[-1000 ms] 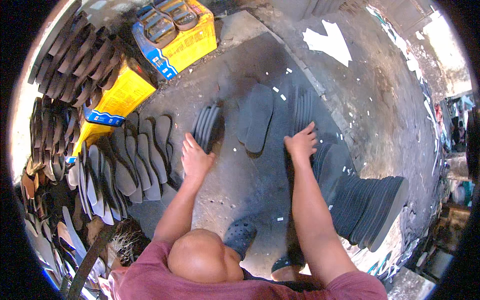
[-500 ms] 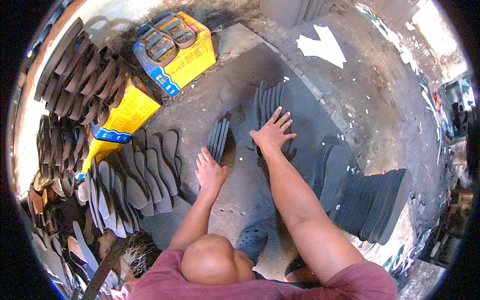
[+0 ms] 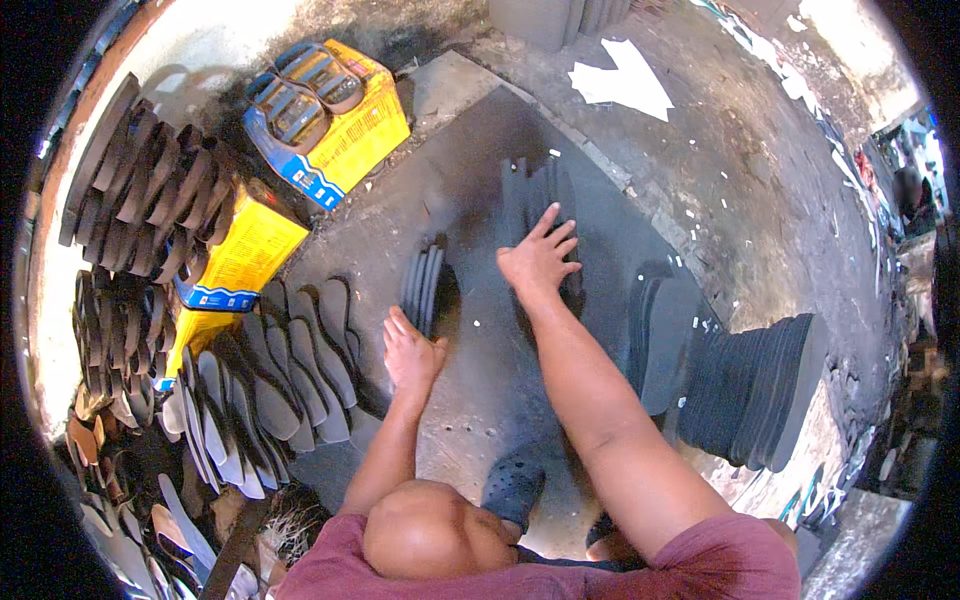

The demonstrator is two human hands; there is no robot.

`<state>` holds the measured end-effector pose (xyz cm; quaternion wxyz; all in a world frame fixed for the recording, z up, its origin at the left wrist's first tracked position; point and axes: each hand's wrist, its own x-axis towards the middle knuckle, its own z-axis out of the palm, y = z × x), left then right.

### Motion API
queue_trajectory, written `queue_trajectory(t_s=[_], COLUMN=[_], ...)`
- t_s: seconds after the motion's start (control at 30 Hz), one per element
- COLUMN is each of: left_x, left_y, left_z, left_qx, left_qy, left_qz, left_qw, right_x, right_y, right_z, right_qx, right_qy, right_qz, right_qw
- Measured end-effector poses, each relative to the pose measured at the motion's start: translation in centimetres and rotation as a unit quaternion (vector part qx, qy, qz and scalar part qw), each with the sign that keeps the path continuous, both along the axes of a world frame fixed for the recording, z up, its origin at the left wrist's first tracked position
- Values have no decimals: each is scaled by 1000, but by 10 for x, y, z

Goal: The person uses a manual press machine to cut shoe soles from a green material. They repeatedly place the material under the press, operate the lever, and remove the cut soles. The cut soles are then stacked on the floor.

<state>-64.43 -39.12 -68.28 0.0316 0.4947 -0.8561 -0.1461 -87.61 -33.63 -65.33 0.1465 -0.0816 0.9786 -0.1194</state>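
My right hand point(image 3: 540, 254) lies with spread fingers on the near end of a row of dark, sole-shaped pieces point(image 3: 538, 185). These pieces stand on edge and look smeared, and their near part is hidden under the hand. My left hand point(image 3: 412, 352) is held with fingers extended at the near end of a smaller row of dark soles point(image 3: 423, 283). Whether its fingertips touch them I cannot tell. Both rows stand on a dark grey floor slab point(image 3: 480, 375).
Grey soles point(image 3: 305, 365) fan out at the left, below stacked black straps or soles point(image 3: 150, 190). Sandals point(image 3: 305, 95) sit on a yellow and blue box point(image 3: 355, 140). At the right stands a long sole stack point(image 3: 750, 390). White scraps point(image 3: 625, 80) lie at the back.
The view has shifted slightly, moving the boxes left and down in the picture. Both hands keep nearly the same places by their rows. The soles under my right hand now look blurred.
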Motion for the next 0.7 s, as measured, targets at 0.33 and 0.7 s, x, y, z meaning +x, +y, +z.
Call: queue_trajectory(t_s=[0.33, 0.7], left_x=[-9, 4], left_y=[16, 15], left_z=[-1, -14], left_qx=[22, -88], left_qy=[-35, -14], left_qz=[-30, -40], left_qw=[999, 995], right_x=[-11, 38], right_y=[13, 110], right_z=[-26, 8], right_qx=[14, -441], right_qy=[112, 275], right_qz=[9, -17], right_qw=[994, 854])
